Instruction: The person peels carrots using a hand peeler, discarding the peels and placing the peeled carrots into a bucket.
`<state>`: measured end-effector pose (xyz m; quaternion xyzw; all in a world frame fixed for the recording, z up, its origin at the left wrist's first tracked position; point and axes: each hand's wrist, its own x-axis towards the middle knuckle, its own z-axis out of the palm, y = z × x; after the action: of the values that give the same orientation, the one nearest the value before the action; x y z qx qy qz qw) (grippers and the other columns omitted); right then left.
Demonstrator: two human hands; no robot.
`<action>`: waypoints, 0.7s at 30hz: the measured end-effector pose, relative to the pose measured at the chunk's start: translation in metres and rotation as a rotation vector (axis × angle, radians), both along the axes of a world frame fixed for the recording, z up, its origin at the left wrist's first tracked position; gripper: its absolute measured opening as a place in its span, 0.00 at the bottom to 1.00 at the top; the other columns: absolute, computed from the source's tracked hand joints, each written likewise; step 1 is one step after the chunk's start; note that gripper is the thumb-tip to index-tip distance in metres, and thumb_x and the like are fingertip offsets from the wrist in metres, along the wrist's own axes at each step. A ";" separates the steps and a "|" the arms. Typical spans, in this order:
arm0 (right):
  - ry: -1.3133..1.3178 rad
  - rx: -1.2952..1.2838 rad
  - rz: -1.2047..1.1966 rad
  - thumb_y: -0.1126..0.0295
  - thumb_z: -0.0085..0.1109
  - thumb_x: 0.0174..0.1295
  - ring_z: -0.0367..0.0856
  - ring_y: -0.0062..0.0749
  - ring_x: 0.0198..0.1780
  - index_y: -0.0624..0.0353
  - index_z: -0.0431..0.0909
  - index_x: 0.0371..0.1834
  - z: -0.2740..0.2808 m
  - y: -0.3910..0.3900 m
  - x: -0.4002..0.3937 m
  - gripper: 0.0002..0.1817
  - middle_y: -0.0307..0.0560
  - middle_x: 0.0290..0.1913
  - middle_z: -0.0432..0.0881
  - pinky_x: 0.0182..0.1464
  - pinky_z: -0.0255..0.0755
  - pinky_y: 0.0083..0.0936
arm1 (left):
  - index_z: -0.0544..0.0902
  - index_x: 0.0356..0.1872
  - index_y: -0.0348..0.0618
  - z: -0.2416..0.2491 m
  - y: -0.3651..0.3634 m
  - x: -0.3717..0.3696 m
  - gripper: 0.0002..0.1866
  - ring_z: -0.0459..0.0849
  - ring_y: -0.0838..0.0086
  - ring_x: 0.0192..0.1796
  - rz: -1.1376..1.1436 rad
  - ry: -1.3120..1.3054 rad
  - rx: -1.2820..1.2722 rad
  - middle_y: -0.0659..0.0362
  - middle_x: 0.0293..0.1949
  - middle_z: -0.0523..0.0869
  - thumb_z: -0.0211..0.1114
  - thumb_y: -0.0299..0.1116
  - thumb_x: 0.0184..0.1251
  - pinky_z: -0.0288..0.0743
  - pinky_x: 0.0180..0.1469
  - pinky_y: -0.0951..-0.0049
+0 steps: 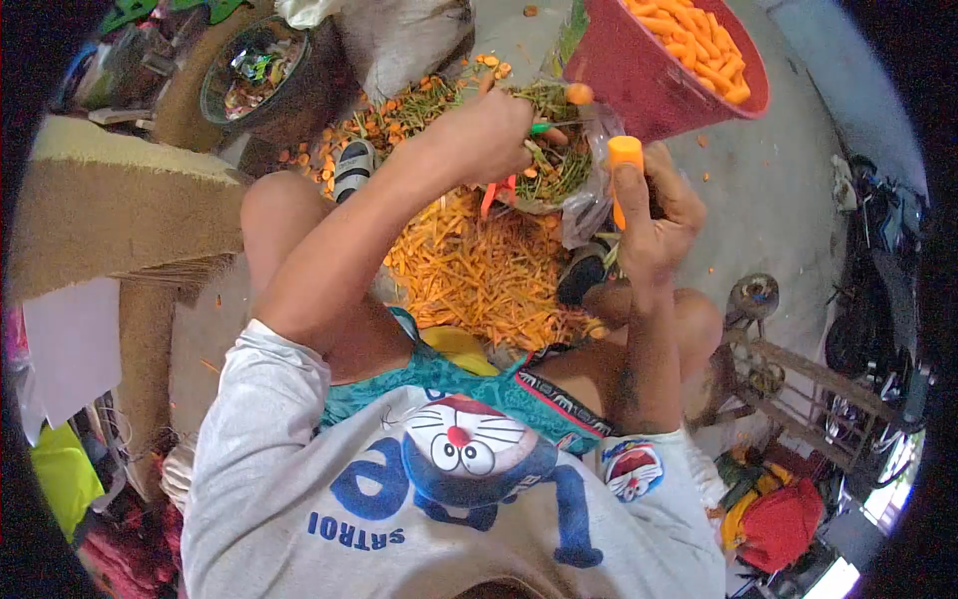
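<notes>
My left hand (484, 138) is closed around a knife with a green handle (540, 128), its thin blade pointing right. A round carrot slice (579, 94) shows just above the blade. In my right hand (661, 210) a peeled orange carrot (626, 155) stands upright, its flat cut end facing up and my thumb along its side. Under my left hand is an open bag of unpeeled carrots with green stalks (559, 175). A red object (491, 198) lies at the bag's near edge.
Peeled carrots fill a red tub (659, 85) beyond my right hand. A heap of carrot peelings (479, 275) covers the floor between my legs, with cut carrot ends (349, 130) further left. A dark bin (254, 70) stands at far left, a wooden rack (808, 379) at right.
</notes>
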<state>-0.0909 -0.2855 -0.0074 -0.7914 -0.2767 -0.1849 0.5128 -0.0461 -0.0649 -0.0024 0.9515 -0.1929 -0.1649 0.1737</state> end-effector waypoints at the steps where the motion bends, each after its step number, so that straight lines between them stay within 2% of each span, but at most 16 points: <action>1: 0.173 0.162 -0.100 0.69 0.65 0.73 0.84 0.24 0.39 0.65 0.88 0.44 0.005 0.005 -0.003 0.09 0.41 0.36 0.88 0.43 0.76 0.21 | 0.83 0.49 0.30 0.005 0.005 -0.001 0.19 0.88 0.40 0.49 0.037 0.063 -0.114 0.34 0.44 0.88 0.65 0.28 0.56 0.80 0.53 0.47; 2: 0.353 0.328 -0.215 0.70 0.64 0.74 0.87 0.27 0.41 0.65 0.87 0.45 0.006 0.007 -0.007 0.08 0.44 0.37 0.90 0.45 0.78 0.22 | 0.83 0.49 0.30 0.003 0.010 -0.001 0.19 0.88 0.40 0.49 0.034 0.061 -0.112 0.34 0.44 0.88 0.65 0.28 0.56 0.80 0.53 0.47; 3: 0.401 0.641 -0.073 0.71 0.63 0.74 0.89 0.30 0.45 0.65 0.85 0.49 -0.006 -0.005 0.004 0.08 0.49 0.41 0.90 0.46 0.81 0.24 | 0.82 0.50 0.31 -0.002 0.013 -0.002 0.19 0.88 0.40 0.49 0.093 -0.066 -0.193 0.34 0.43 0.88 0.66 0.29 0.57 0.80 0.53 0.46; 4: 0.397 0.646 -0.086 0.71 0.63 0.74 0.89 0.30 0.45 0.65 0.85 0.49 -0.004 -0.016 0.007 0.08 0.49 0.41 0.90 0.46 0.81 0.24 | 0.82 0.51 0.32 -0.002 0.015 -0.003 0.20 0.88 0.40 0.49 0.153 -0.194 -0.279 0.34 0.43 0.88 0.67 0.30 0.57 0.80 0.53 0.46; 6: 0.577 0.996 0.233 0.70 0.63 0.75 0.89 0.32 0.44 0.66 0.83 0.54 0.004 -0.032 0.014 0.11 0.51 0.45 0.90 0.43 0.82 0.25 | 0.81 0.53 0.34 -0.002 0.020 -0.002 0.21 0.87 0.39 0.49 0.227 -0.194 -0.217 0.35 0.43 0.88 0.70 0.32 0.59 0.80 0.52 0.46; 7: 0.608 0.888 0.135 0.67 0.65 0.75 0.87 0.29 0.41 0.67 0.82 0.56 0.001 -0.034 0.015 0.15 0.51 0.46 0.89 0.38 0.80 0.24 | 0.80 0.52 0.34 -0.005 0.024 0.000 0.21 0.87 0.39 0.48 0.215 -0.251 -0.214 0.35 0.41 0.88 0.70 0.33 0.60 0.80 0.51 0.45; 9: 0.658 0.933 0.173 0.66 0.64 0.75 0.86 0.28 0.39 0.66 0.82 0.56 -0.004 -0.032 0.013 0.14 0.50 0.45 0.89 0.36 0.78 0.23 | 0.80 0.52 0.35 -0.004 0.025 -0.001 0.20 0.86 0.39 0.47 0.204 -0.314 -0.207 0.36 0.40 0.87 0.71 0.33 0.61 0.80 0.50 0.45; 10: 0.706 0.981 0.202 0.66 0.64 0.75 0.85 0.27 0.38 0.65 0.83 0.55 -0.005 -0.030 0.012 0.14 0.48 0.45 0.89 0.34 0.76 0.21 | 0.79 0.51 0.35 -0.003 0.019 -0.004 0.19 0.86 0.38 0.47 0.183 -0.369 -0.318 0.36 0.39 0.87 0.70 0.32 0.62 0.79 0.49 0.45; 11: 0.690 0.883 0.157 0.66 0.65 0.75 0.83 0.23 0.36 0.64 0.85 0.53 -0.005 -0.028 0.013 0.13 0.46 0.43 0.89 0.32 0.73 0.20 | 0.78 0.50 0.35 -0.002 0.013 -0.007 0.18 0.86 0.38 0.46 0.158 -0.421 -0.431 0.35 0.38 0.86 0.70 0.31 0.62 0.79 0.48 0.44; 15: 0.639 0.826 0.017 0.68 0.64 0.75 0.82 0.19 0.33 0.65 0.85 0.51 -0.011 0.002 0.007 0.11 0.43 0.38 0.89 0.31 0.73 0.18 | 0.77 0.49 0.34 0.007 -0.010 -0.019 0.20 0.85 0.37 0.44 0.093 -0.383 -0.445 0.36 0.37 0.85 0.69 0.28 0.55 0.78 0.46 0.43; 18: 0.623 0.760 0.016 0.69 0.65 0.74 0.82 0.19 0.31 0.66 0.86 0.51 -0.014 0.013 0.002 0.11 0.43 0.37 0.89 0.29 0.73 0.18 | 0.76 0.49 0.33 0.008 -0.016 -0.023 0.21 0.85 0.37 0.46 0.116 -0.394 -0.436 0.37 0.37 0.86 0.69 0.27 0.53 0.79 0.47 0.43; 19: 0.620 0.732 -0.024 0.71 0.65 0.74 0.81 0.19 0.30 0.67 0.86 0.51 -0.013 0.016 0.001 0.10 0.42 0.34 0.87 0.28 0.72 0.18 | 0.76 0.49 0.33 0.010 -0.016 -0.025 0.21 0.85 0.37 0.46 0.120 -0.394 -0.437 0.37 0.37 0.86 0.69 0.27 0.53 0.79 0.47 0.43; 21: 0.569 0.772 0.033 0.72 0.65 0.73 0.80 0.20 0.30 0.67 0.86 0.50 -0.023 0.015 0.002 0.10 0.41 0.32 0.86 0.28 0.72 0.19 | 0.77 0.47 0.32 0.016 -0.015 -0.029 0.20 0.85 0.38 0.47 0.083 -0.362 -0.425 0.37 0.38 0.86 0.69 0.28 0.53 0.80 0.48 0.44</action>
<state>-0.0890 -0.2701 -0.0309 -0.5578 -0.0489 -0.0424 0.8274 -0.0750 -0.0797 0.0134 0.9147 -0.2122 0.0590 0.3389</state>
